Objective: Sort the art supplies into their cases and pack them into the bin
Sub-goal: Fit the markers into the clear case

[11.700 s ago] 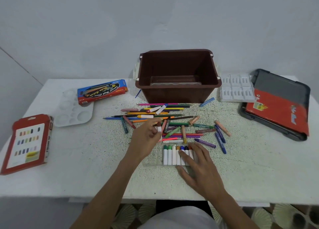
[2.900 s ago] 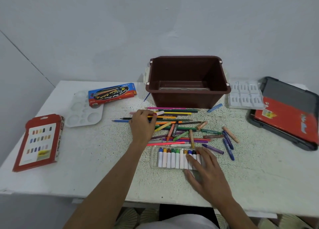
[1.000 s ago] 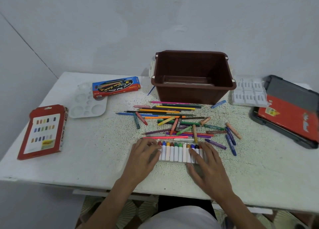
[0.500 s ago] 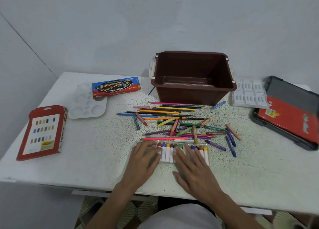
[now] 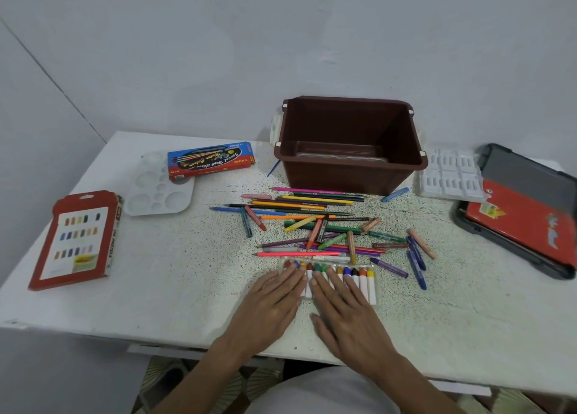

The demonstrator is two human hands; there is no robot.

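A clear case of crayons (image 5: pixel 362 281) with white barrels and coloured tips lies near the table's front edge. My left hand (image 5: pixel 274 301) and my right hand (image 5: pixel 340 307) lie flat side by side, straight fingers pressing on the case's left part. A loose pile of coloured pencils and crayons (image 5: pixel 312 223) spreads just behind the case. The brown bin (image 5: pixel 349 170) stands at the back, with a clear flat thing on its bottom.
A red oil pastel box (image 5: pixel 78 238) lies at the left, a white palette (image 5: pixel 156 189) and a blue pencil box (image 5: pixel 212 160) behind it. A white insert tray (image 5: pixel 449 179) and a dark case with a red cover (image 5: pixel 524 210) sit at the right.
My left hand came back from the pencil pile to the crayon case. My right hand slid left along the case, and both now press flat on its left part.
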